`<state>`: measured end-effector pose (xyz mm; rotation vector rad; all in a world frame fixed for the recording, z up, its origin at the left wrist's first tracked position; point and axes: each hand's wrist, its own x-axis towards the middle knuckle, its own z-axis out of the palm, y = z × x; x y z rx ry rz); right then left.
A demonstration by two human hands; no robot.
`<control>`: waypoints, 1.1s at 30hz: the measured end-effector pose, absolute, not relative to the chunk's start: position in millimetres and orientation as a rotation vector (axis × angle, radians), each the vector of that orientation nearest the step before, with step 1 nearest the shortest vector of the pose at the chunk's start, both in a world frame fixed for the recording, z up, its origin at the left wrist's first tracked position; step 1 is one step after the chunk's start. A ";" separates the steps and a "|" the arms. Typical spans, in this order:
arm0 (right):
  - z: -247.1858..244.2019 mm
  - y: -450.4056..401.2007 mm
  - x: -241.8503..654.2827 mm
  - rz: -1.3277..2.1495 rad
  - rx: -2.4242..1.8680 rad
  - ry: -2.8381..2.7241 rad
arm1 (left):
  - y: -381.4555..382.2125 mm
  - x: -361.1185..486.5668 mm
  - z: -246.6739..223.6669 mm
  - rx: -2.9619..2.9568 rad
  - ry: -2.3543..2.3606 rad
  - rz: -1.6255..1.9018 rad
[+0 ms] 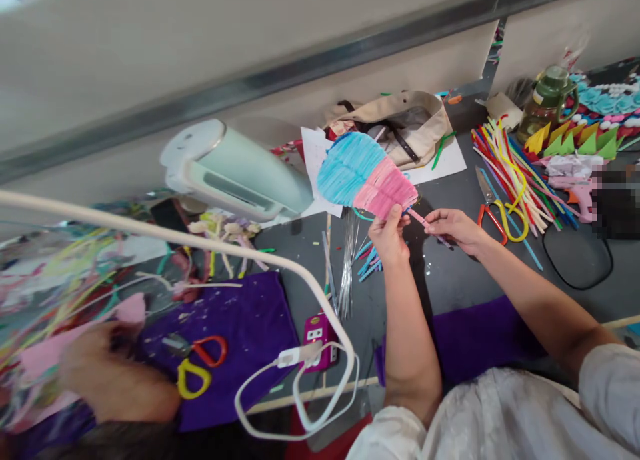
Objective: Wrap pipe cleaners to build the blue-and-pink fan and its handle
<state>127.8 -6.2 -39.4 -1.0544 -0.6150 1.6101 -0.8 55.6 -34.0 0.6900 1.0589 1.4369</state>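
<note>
A blue and pink fan-shaped piece point(357, 170), its surface like rows of fuzzy pipe cleaners, is held up over the grey table. My left hand point(391, 232) pinches it at the pink lower edge, thumb on top. A twisted pink stem point(417, 217) sticks out from that edge to the right. The fingertips of my right hand point(455, 229) are closed on this stem near its outer end. A thin dark end shows past the fingers. Below my left hand lie short blue and pink pipe cleaners point(370, 260) and a bundle of silvery wires point(347, 267).
Scissors point(503, 210) and a pile of coloured pipe cleaners point(520, 173) lie right, near a pink glue gun point(575, 190). A pale green appliance point(240, 173) stands left of a beige bag point(425, 127). A white cable loops over a purple power strip point(320, 343). Another person's hand point(110, 373) is lower left.
</note>
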 end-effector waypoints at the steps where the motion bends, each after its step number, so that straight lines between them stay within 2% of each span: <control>1: -38.6 -6.3 128.8 1.672 -1.018 -0.578 | 56.0 -0.9 -34.5 0.681 1.052 1.431; 4: -37.8 -6.6 130.2 1.811 -0.917 -0.521 | 57.2 -1.3 -35.9 0.669 1.045 1.405; 7: -38.5 -6.7 127.9 1.711 -0.959 -0.612 | 58.0 -1.8 -37.4 0.653 1.070 1.428; 11: -40.2 -7.8 121.7 1.250 -1.180 -0.955 | 58.7 -1.9 -40.2 0.601 1.175 1.501; 17: -41.9 -14.8 118.7 0.253 -1.584 -1.671 | 56.5 1.9 -42.6 0.533 1.147 1.517; 21: -38.7 -18.2 120.6 -0.083 -1.619 -1.870 | 54.3 4.2 -41.9 0.532 1.125 1.507; 27: -39.2 -18.3 122.9 -0.127 -1.637 -1.813 | 54.8 4.2 -41.9 0.564 1.157 1.520; 33: -43.2 -16.4 121.5 0.118 -1.588 -1.716 | 55.4 1.4 -41.2 0.614 1.167 1.522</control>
